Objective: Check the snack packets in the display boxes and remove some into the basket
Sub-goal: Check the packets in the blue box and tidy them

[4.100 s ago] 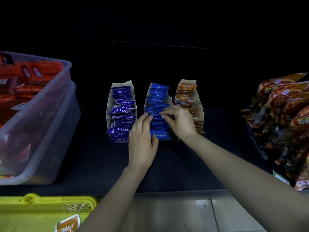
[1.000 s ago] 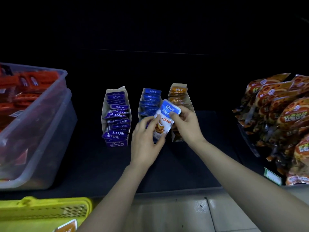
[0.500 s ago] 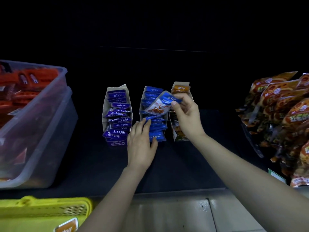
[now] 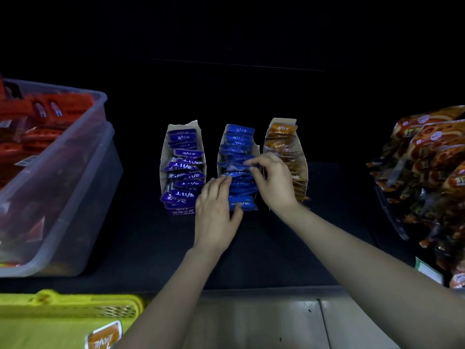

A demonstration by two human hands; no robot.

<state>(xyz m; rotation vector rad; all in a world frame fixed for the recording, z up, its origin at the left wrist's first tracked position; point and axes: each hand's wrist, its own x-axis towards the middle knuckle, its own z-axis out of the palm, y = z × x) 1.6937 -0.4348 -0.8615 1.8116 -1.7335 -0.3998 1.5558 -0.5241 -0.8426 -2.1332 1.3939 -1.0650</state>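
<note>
Three open display boxes stand side by side on the dark shelf [image 4: 276, 248]. The left box [image 4: 164, 157] holds purple packets [image 4: 186, 170], the middle box [image 4: 221, 149] holds a blue row [image 4: 239, 137], and the right box [image 4: 300, 157] holds orange packets [image 4: 280, 139]. The left hand [image 4: 216, 212] lies at the front of the middle box, fingers straight and together, their tips touching the blue row. The right hand [image 4: 275, 183] reaches in from the right box's side. Its thumb and curled forefinger pinch the top edge of one blue packet [image 4: 236, 166] midway along the row, among its neighbours. The yellow basket [image 4: 63, 308] sits well apart at lower left, with an orange-labelled packet [image 4: 104, 336] inside.
</note>
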